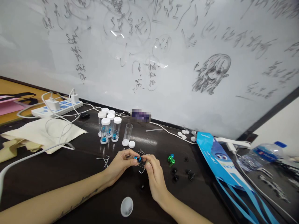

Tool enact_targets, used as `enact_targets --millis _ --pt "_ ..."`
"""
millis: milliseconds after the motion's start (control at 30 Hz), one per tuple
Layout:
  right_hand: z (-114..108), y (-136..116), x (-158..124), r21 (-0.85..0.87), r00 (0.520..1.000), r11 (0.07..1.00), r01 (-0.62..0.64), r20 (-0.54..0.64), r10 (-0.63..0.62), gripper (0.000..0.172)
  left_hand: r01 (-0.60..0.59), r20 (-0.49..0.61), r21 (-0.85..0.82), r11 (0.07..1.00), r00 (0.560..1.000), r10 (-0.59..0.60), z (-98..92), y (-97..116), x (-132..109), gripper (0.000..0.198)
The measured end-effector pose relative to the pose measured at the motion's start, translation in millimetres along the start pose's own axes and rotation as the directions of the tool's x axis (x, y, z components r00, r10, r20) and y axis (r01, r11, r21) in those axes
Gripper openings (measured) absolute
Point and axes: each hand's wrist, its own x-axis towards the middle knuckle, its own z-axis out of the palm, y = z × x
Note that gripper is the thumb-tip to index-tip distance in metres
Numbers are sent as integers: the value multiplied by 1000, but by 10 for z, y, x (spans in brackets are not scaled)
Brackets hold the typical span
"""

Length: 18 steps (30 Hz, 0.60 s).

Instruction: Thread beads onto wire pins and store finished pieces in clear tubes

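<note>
Over the dark table, my left hand (123, 163) pinches a small blue metal part (136, 159) between thumb and fingertips. My right hand (154, 172) meets it from the other side, its fingers closed on the dark end of the same small piece. Thin bent metal keys (141, 171) lie under and behind the fingertips, partly hidden. More L-shaped keys (105, 161) rest left of my left hand. A small black part (142, 186) sits just below the hands. Nearer to me is a white, round, shallow piece (126, 207).
Several white-capped clear tubes (105, 130) with blue parts stand behind, beside an uncapped tube (128, 133) and a loose cap (132, 144). Green parts (171, 160) and black parts (190, 175) lie right. Beyond are a blue package (206, 146), a bottle (263, 152) and a power strip (63, 107).
</note>
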Motion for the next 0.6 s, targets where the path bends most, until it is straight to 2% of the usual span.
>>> enact_targets --millis 600 --pt "-1 -2 -6 11 1000 1000 -4 9 4 31 1 -3 6 1000 1000 -1 -1 0 -11 20"
